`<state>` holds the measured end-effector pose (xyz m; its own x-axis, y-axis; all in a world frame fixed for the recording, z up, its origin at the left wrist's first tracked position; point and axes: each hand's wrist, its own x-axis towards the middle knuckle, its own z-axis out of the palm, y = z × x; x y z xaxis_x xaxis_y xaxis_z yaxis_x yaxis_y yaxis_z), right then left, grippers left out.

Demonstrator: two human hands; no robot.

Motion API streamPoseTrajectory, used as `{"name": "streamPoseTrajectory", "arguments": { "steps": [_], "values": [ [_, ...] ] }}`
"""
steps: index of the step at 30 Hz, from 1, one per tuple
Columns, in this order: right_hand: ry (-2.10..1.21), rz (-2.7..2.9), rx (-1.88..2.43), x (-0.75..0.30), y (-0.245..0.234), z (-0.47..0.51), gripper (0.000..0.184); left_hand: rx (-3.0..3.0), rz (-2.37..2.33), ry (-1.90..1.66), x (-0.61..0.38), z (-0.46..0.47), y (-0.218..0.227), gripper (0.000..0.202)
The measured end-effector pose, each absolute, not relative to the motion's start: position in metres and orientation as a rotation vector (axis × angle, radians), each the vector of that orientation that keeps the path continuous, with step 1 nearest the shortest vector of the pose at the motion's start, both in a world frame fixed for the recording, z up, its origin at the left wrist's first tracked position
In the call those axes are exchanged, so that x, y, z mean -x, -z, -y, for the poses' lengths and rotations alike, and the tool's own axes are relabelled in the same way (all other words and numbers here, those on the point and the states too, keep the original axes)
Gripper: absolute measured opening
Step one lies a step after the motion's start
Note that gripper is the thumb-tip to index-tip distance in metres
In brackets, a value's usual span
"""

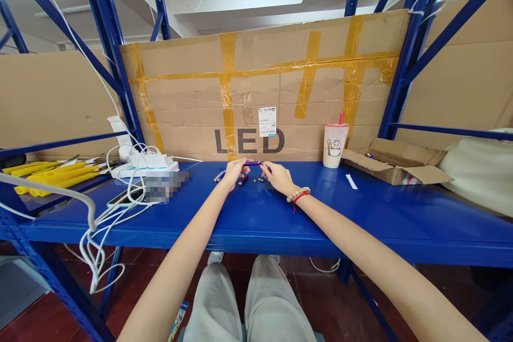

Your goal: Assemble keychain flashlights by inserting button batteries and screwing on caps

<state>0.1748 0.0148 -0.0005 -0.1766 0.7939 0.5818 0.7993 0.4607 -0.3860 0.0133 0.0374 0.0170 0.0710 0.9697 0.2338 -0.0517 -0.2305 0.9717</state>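
My left hand (234,173) and my right hand (279,178) are stretched out over the blue shelf, with a slim purple pen (252,163) level between them. My left fingers are closed on its left end. At the other end my right fingers pinch it; a dark reddish tip shows among them. Beneath my hands lie a dark pen-like piece (243,179) and several small metal parts (260,179). Left of my left hand are a few silvery and blue pen-like pieces (218,176), partly hidden by that hand.
A cup with a red straw (335,145) and an open cardboard box (390,163) stand right on the blue shelf (256,219), near a white strip (351,181). Tangled white cables (130,192), a power strip (154,161) and yellow-handled tools (64,176) are left. A cardboard panel (184,107) stands behind.
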Motion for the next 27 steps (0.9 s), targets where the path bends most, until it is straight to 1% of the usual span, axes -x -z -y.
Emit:
{"name": "streamPoseTrajectory", "arguments": {
  "steps": [5, 27],
  "values": [
    [-0.021, 1.948, 1.359, -0.1736, -0.0022, -0.0121, 0.038, -1.384, -1.026, -1.313, -0.0134, -0.0372, -0.0170, 0.025],
    [0.047, 1.950, 1.392, -0.1728, -0.0010, -0.0119, 0.035, -1.430, -1.043, -1.247, -0.0153, -0.0326, -0.0197, 0.024]
  ]
}}
